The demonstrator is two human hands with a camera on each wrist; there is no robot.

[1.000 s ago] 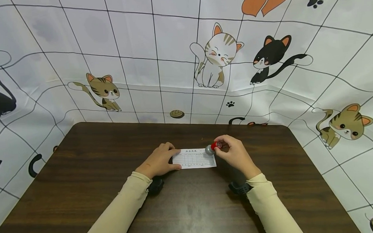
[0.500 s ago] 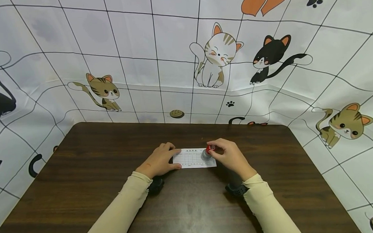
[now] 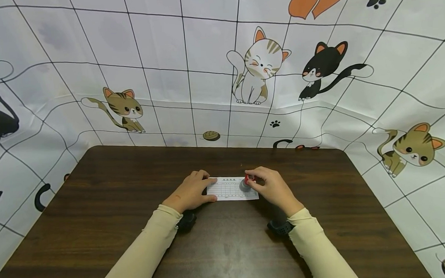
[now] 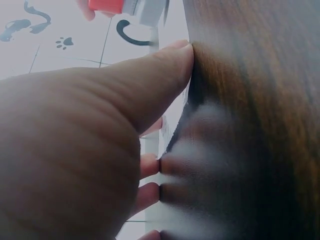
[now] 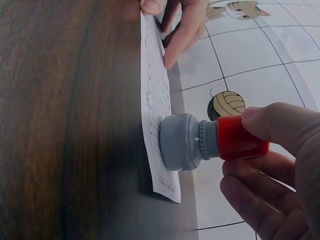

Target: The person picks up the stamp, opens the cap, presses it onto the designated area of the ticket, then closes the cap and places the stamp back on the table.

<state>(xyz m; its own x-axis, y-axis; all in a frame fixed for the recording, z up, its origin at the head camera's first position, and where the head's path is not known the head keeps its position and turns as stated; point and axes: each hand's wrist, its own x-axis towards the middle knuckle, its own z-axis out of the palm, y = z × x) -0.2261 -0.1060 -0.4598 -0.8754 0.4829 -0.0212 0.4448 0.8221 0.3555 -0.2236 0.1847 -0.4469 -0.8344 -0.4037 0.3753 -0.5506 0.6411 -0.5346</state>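
A small white printed form [image 3: 226, 190] with a ruled grid lies on the table in the head view. My left hand [image 3: 189, 191] rests at its left end, thumb on the near corner and fingertips towards the far one. In the right wrist view a rubber stamp [image 5: 182, 142] stands upright on the form's right part, grey base down, red handle up. My right hand [image 3: 275, 189] pinches that red handle between thumb and fingers. The stamp's face is hidden against the paper. In the left wrist view my left thumb [image 4: 155, 75] touches the paper's edge.
Both hands work over the middle of a dark brown wooden table [image 3: 227, 246]. Behind it and at the sides hangs a white sheet [image 3: 158, 42] with black grid lines and cartoon cats. A dark band [image 3: 280, 227] sits on my right wrist.
My right hand has moved slightly left and turned the stamp from tilted to upright, its base now down on the form. The left hand and paper stay almost in place.
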